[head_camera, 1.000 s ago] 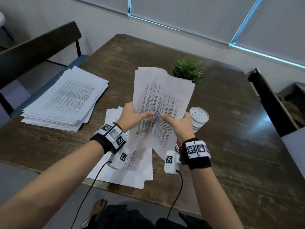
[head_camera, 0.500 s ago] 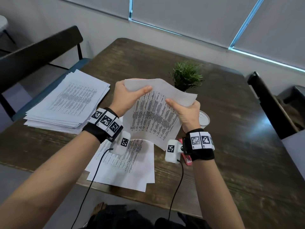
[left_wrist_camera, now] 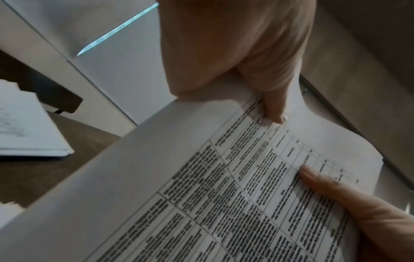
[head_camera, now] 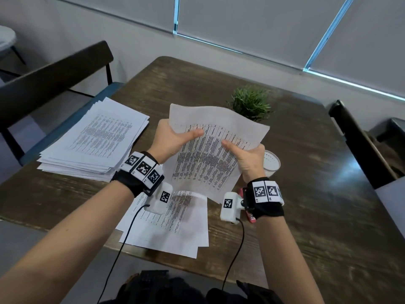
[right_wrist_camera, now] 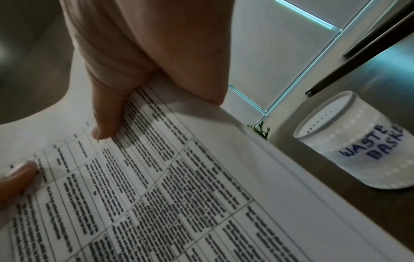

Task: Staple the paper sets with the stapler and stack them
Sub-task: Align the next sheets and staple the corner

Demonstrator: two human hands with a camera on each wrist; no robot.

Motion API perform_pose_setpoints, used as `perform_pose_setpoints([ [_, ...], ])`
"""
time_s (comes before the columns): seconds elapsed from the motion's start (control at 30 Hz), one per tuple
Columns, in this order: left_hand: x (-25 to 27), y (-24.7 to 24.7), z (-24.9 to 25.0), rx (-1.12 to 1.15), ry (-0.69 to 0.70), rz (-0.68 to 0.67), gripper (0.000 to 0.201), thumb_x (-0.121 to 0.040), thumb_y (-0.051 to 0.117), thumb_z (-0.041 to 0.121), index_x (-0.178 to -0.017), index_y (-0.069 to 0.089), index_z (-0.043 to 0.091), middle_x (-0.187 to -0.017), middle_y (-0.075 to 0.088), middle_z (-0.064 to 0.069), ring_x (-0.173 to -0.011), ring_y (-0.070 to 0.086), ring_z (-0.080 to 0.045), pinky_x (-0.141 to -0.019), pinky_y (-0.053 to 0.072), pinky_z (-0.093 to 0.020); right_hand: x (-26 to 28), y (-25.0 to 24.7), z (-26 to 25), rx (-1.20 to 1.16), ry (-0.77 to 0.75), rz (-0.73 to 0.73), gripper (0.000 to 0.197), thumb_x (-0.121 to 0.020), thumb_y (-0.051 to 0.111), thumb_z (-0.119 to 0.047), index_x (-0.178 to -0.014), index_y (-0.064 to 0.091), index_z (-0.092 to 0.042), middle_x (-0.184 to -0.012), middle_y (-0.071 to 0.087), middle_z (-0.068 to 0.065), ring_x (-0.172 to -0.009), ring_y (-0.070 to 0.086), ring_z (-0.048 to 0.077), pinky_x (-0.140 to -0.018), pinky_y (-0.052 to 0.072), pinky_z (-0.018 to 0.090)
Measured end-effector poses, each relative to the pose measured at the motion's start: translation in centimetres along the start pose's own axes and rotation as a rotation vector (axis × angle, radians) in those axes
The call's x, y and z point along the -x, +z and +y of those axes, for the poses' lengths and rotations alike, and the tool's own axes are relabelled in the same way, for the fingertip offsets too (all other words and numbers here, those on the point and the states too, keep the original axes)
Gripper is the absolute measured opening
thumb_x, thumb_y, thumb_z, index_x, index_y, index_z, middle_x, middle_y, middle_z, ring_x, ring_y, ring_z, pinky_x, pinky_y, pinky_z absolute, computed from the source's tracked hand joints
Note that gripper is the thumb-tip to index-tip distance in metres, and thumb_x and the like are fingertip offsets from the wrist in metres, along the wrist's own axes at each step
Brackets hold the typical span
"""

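Both hands hold one set of printed sheets (head_camera: 210, 154) tilted in the air above the table. My left hand (head_camera: 173, 139) pinches its left edge, thumb on the printed face (left_wrist_camera: 272, 106). My right hand (head_camera: 247, 156) pinches the right edge, thumb on top (right_wrist_camera: 107, 122). Under the raised set lie loose printed sheets (head_camera: 175, 224) near the table's front edge. A red stapler (head_camera: 251, 217) shows only as a small part behind my right wrist band. A thick pile of printed paper (head_camera: 96, 139) rests at the table's left side.
A white cup marked "waste basket" (right_wrist_camera: 358, 141) stands just right of my right hand (head_camera: 272, 163). A small green plant (head_camera: 249, 104) sits behind the raised sheets. Dark chairs stand at the left (head_camera: 54, 73) and right (head_camera: 359, 145) of the wooden table (head_camera: 306, 216).
The raised set went from upright to tilted flatter, and both hands slid from its lower middle up to the top side edges. The view shifted slightly.
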State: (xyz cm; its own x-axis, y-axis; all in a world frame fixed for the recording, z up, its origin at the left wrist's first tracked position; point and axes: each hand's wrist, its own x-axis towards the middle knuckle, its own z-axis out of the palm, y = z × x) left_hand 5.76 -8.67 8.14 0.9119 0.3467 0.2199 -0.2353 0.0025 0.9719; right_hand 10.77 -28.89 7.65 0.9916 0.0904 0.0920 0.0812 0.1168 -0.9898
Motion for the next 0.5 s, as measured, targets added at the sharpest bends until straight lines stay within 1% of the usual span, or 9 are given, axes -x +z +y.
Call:
perform_pose_setpoints([
  [0.07,-0.5,0.0,0.7,-0.014,0.023,-0.001,0.032,-0.072,0.083,0.006,-0.101,0.069,0.010,-0.097,0.073,-0.001,-0.091,0.072,-0.009,-0.075,0.057,-0.022,-0.3,-0.3,-0.5,-0.022,-0.042,-0.003,0.041,-0.066,0.086,0.000,-0.102,0.068,0.005,-0.096,0.075,0.011,-0.093,0.072,0.023,-0.080,0.059,0.034],
  [0.1,-0.7,-0.1,0.7,-0.018,0.015,0.004,0.032,-0.071,0.083,0.005,-0.099,0.070,0.011,-0.095,0.073,0.001,-0.089,0.072,-0.007,-0.073,0.057,-0.021,-0.4,-0.5,-0.6,-0.025,-0.045,-0.004,0.042,-0.066,0.086,0.000,-0.103,0.068,0.005,-0.097,0.075,0.012,-0.095,0.072,0.025,-0.082,0.058,0.036],
  [0.13,-0.8,-0.2,0.3,-0.017,-0.009,0.014,0.033,-0.070,0.084,0.005,-0.099,0.070,0.009,-0.094,0.073,0.002,-0.088,0.072,-0.007,-0.074,0.058,-0.022,-0.5,-0.8,-0.4,-0.017,-0.037,-0.005,0.039,-0.066,0.085,0.000,-0.102,0.069,0.004,-0.096,0.075,0.011,-0.095,0.072,0.025,-0.083,0.058,0.037],
  [0.2,-0.9,-0.6,-0.9,-0.013,-0.084,0.031,0.038,-0.067,0.086,0.009,-0.101,0.070,0.006,-0.096,0.074,-0.002,-0.090,0.072,-0.012,-0.079,0.059,-0.028,-0.4,-1.2,0.5,0.016,0.000,-0.016,0.033,-0.068,0.083,0.001,-0.098,0.071,-0.001,-0.093,0.075,0.008,-0.092,0.072,0.023,-0.083,0.058,0.038],
  [0.27,-0.6,-0.7,-2.1,-0.024,-0.130,0.007,0.036,-0.067,0.086,0.010,-0.100,0.071,0.009,-0.098,0.074,-0.002,-0.093,0.072,-0.013,-0.080,0.058,-0.029,-0.1,-1.6,1.5,0.037,0.043,-0.028,0.031,-0.069,0.082,0.002,-0.098,0.072,-0.004,-0.096,0.075,0.008,-0.093,0.072,0.023,-0.082,0.058,0.038],
  [0.33,-0.2,-0.2,-2.4,-0.029,-0.119,-0.026,0.029,-0.071,0.083,0.007,-0.096,0.070,0.016,-0.094,0.074,0.004,-0.089,0.071,-0.007,-0.075,0.057,-0.022,0.1,-1.7,2.2,0.047,0.066,-0.022,0.031,-0.069,0.083,0.002,-0.095,0.072,-0.009,-0.099,0.075,0.009,-0.095,0.072,0.024,-0.083,0.058,0.041],
  [0.4,-0.1,0.5,-1.8,-0.027,-0.088,-0.029,0.025,-0.074,0.080,0.004,-0.092,0.068,0.018,-0.090,0.072,0.009,-0.084,0.070,-0.001,-0.069,0.054,-0.016,0.2,-1.4,2.2,0.040,0.062,-0.013,0.030,-0.069,0.083,0.001,-0.094,0.072,-0.010,-0.101,0.074,0.011,-0.096,0.071,0.025,-0.086,0.057,0.045],
  [0.43,-0.2,0.8,-1.5,-0.026,-0.070,-0.022,0.024,-0.076,0.079,0.004,-0.092,0.068,0.018,-0.089,0.071,0.009,-0.083,0.070,0.000,-0.068,0.054,-0.015,0.2,-1.3,2.0,0.036,0.048,-0.010,0.030,-0.069,0.084,0.000,-0.094,0.072,-0.010,-0.100,0.074,0.011,-0.095,0.072,0.025,-0.086,0.057,0.044],
  [0.5,-0.5,1.0,-0.8,-0.031,-0.036,-0.013,0.023,-0.077,0.079,0.006,-0.094,0.069,0.017,-0.092,0.071,0.007,-0.084,0.070,-0.001,-0.068,0.054,-0.015,0.0,-1.1,1.4,0.034,-0.007,-0.003,0.027,-0.069,0.083,0.000,-0.091,0.072,-0.011,-0.093,0.076,0.005,-0.092,0.072,0.021,-0.084,0.058,0.038],
])
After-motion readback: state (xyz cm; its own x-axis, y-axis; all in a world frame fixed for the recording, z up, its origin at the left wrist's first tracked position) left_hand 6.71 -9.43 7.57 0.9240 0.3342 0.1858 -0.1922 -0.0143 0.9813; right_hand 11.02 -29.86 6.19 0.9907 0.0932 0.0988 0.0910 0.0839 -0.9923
